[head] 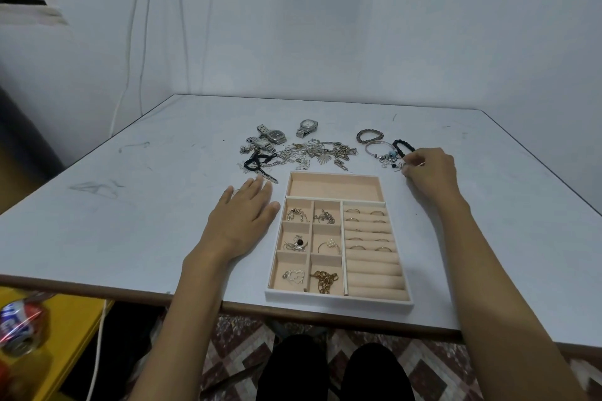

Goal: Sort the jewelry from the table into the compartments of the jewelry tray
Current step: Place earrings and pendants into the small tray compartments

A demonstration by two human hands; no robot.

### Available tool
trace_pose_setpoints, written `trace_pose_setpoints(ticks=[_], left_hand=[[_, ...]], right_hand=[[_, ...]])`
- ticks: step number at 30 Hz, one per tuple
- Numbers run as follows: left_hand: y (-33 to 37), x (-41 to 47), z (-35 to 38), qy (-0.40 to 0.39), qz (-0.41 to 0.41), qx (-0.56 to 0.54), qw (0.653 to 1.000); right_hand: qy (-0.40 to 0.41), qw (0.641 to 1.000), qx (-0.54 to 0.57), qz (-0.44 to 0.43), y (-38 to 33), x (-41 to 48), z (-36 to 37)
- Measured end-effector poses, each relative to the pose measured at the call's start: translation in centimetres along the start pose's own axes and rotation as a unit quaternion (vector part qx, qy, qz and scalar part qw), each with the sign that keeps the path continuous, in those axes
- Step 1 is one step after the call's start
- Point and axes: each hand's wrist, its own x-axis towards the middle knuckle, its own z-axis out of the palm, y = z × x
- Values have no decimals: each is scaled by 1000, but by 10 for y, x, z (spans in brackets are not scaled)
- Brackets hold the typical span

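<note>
Dark-trousered knees [332,368] sit lowest in frame, under the table's near edge, w/ patterned floor around them. From the left: a yellow surface [70,335] below table level holds a crushed drink can [21,327]. On the pale table [130,212], the left hand [242,216] lies flat, palm down, fingers loosely spread, holding nothing, just left of the tray; its fingertips are near a small silver piece [268,178] at the edge of the jewelry pile.

Behind it, watches [272,137] and a black cord piece [257,161] lie at the pile's left end. Loose silver and gold chains and pendants [322,153] run across the middle, w/ another watch [307,128] standing apart behind.

Jewelry tray [338,298] sits at the table's near edge, between the two arms. Its long back compartment [335,187] shows only peach lining. Six small squares on the left side each hold one item, incl. a gold chain [325,280] in the near-right square and a heart pendant [294,276] in the near-left. Ring rolls [371,238] on the right side carry several rings in the back rows.

Further right: a grey beaded bracelet [369,136], a thin charm bangle [379,150], a black beaded bracelet [403,148]. Right hand [430,169] rests by these, thumb and fingers pinched on something small at the bracelets' near end; can't tell exactly what.
</note>
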Motion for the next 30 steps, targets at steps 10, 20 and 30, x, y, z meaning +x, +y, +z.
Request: trace_pose_setpoints(ticks=[10,20,30], left_hand=[[-1,0,0,-1,-5,-1,1000],[-1,3,-1,43,-14,-67,997],[96,77,-41,144,97,-93,980]], right_hand=[[11,781,569,257,-14,0,-14],[-6,861,465,204,-7,3,-5],[103,933,295,179,-4,8,0]])
